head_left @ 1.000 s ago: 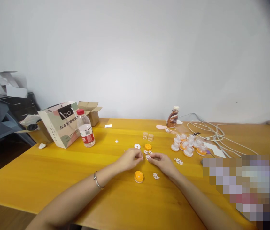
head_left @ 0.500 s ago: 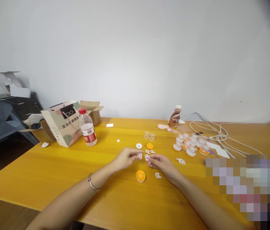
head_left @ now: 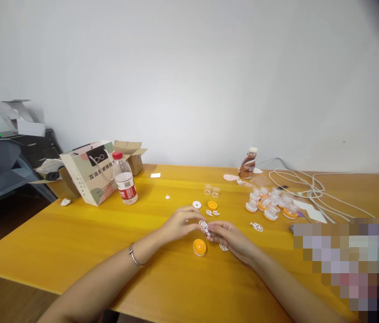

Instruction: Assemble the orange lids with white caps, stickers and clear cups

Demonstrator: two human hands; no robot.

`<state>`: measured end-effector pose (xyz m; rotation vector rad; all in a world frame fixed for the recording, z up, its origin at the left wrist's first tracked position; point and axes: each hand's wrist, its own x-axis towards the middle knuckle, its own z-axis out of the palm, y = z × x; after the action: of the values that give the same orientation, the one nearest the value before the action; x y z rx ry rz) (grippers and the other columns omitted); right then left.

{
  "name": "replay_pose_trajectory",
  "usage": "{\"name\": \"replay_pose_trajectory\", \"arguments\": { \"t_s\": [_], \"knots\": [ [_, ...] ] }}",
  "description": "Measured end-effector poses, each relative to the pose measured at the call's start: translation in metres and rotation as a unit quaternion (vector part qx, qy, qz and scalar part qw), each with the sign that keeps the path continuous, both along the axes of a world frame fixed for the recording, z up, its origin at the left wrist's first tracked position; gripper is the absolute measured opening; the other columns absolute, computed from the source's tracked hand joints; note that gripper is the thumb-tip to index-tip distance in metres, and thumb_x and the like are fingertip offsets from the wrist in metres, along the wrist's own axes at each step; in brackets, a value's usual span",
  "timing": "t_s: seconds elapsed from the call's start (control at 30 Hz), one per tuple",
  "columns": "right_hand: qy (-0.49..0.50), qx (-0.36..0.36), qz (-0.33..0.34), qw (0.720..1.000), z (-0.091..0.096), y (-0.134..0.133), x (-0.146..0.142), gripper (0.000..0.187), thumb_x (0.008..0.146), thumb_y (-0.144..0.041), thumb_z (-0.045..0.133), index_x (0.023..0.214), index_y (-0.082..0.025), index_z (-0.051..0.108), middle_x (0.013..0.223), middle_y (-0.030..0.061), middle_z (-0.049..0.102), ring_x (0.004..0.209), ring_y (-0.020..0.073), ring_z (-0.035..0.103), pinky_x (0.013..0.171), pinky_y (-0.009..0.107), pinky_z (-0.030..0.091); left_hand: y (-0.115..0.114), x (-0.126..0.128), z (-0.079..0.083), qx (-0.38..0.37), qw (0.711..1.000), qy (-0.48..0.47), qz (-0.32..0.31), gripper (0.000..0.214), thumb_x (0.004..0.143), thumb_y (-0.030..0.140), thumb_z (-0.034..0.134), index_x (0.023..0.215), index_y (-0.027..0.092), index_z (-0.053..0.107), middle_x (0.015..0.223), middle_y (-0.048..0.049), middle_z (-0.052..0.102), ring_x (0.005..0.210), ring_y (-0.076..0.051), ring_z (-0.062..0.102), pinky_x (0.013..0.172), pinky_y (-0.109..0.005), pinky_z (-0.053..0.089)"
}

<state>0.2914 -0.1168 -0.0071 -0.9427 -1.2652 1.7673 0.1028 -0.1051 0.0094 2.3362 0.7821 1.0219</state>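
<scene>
Above the table my left hand [head_left: 180, 224] and my right hand [head_left: 231, 237] meet, fingers closed on small white openwork plastic pieces [head_left: 204, 226] joined or overlapping between them; the fingertips partly hide where they touch. Just below stands an orange cup-shaped part [head_left: 199, 247] with a pale rim underneath. Another white openwork piece [head_left: 223, 247] lies partly behind my right hand. Beyond the hands are two small white curved pieces [head_left: 212, 213], a white ring [head_left: 196, 204], an orange disc [head_left: 212, 205] and two clear cylinders [head_left: 211, 191]. A longer white openwork piece [head_left: 256, 227] lies to the right.
Several clear-and-orange capsules [head_left: 271, 204] cluster at the right, near white cables [head_left: 313, 188] and a brown drink bottle [head_left: 248, 163]. On the left stand a red-capped water bottle [head_left: 125, 181], a paper bag [head_left: 90, 175] and a cardboard box [head_left: 135, 159]. A tiny white part [head_left: 167, 196] lies mid-table.
My hands have come together. The white pieces, held apart before, now touch or overlap. My right hand has shifted over the white piece near the orange cup; the view has moved slightly.
</scene>
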Motion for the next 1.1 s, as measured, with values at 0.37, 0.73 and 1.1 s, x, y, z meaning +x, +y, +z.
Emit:
{"name": "replay_pose_trajectory", "arguments": {
  "t_s": [0.37,0.73,1.1],
  "knots": [
    [0.0,0.014,0.013,1.0,-0.003,0.003,0.0,0.019,0.066,-0.034,0.066,0.071,-0.016,0.068,0.068,0.0014,0.063,0.059,0.009,0.053,0.059,0.021,0.041,0.002,-0.001,-0.006,0.057,0.995,0.081,0.003,0.022,0.082,0.032,0.051,0.095,0.02,0.063,0.085,-0.0025,0.064,0.08,-0.013,0.056,0.077,-0.023,0.038],
    [-0.054,0.113,-0.053,0.991,0.0,0.007,0.005,0.026,0.063,-0.042,0.068,0.065,-0.016,0.063,0.057,-0.0011,0.058,0.052,0.0094,0.048,0.052,0.022,0.038,-0.005,0.01,-0.009,0.118,0.986,0.059,0.098,0.034,0.079,0.038,0.054,0.107,0.02,0.055,0.096,-0.0056,0.061,0.09,-0.017,0.053,0.08,-0.029,0.038],
    [-0.023,0.146,-0.239,0.96,-0.016,0.034,0.021,0.031,0.051,-0.036,0.076,0.062,-0.02,0.053,0.065,-0.0015,0.064,0.067,0.0149,0.06,0.069,0.028,0.046,-0.015,0.062,-0.006,0.168,0.936,0.305,-0.056,0.018,0.078,0.03,0.054,0.089,0.019,0.061,0.087,-0.0041,0.063,0.078,-0.017,0.058,0.069,-0.025,0.043]
  ]
}}
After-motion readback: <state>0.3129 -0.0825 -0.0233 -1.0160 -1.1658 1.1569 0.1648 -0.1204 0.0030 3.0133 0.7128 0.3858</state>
